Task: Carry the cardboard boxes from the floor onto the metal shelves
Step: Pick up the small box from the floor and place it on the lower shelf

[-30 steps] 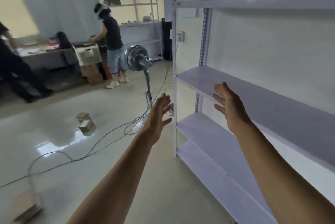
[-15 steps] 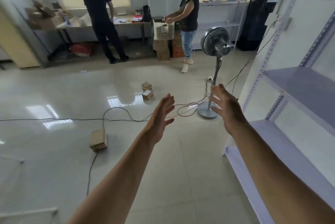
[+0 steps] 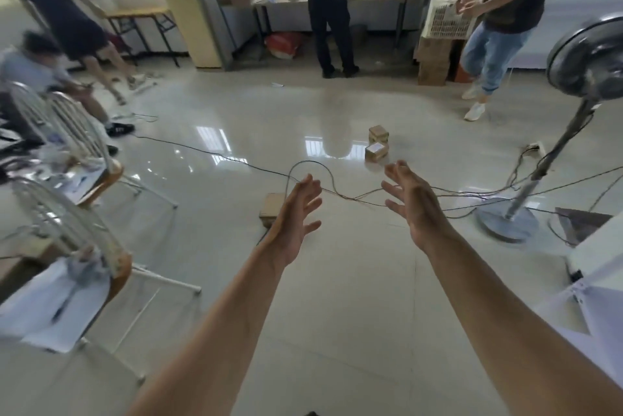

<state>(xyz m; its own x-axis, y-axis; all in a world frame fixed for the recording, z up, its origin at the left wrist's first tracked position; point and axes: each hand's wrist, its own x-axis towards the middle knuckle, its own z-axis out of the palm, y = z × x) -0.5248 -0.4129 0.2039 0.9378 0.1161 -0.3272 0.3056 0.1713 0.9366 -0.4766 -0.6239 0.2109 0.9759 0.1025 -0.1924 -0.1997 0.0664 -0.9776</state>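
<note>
- Three cardboard boxes lie on the glossy tiled floor, none of them on a shelf.
- The flat box sits nearest, partly hidden behind the left hand; its broad face is up and its long axis runs away from the camera.
- The labelled box lies farther off, its white label facing up, with its long axis slanting from lower left to upper right.
- The cube-like box stands just behind the labelled one, close beside it or touching; its sides look about equal, so no long axis can be told.
- Two hands are stretched forward, palms turned toward each other, well above the floor.
- The left hand has its fingers spread and holds nothing.
- The right hand is likewise spread wide and empty, lined up below the two farther boxes.
- One thin cable runs across the floor between the hands and the farther boxes, looping near the flat box.
- One standing fan is at the right, its round base on the floor.
- A white metal shelf corner shows at the right edge.
- Two chairs with paper on them stand at the left.
</note>
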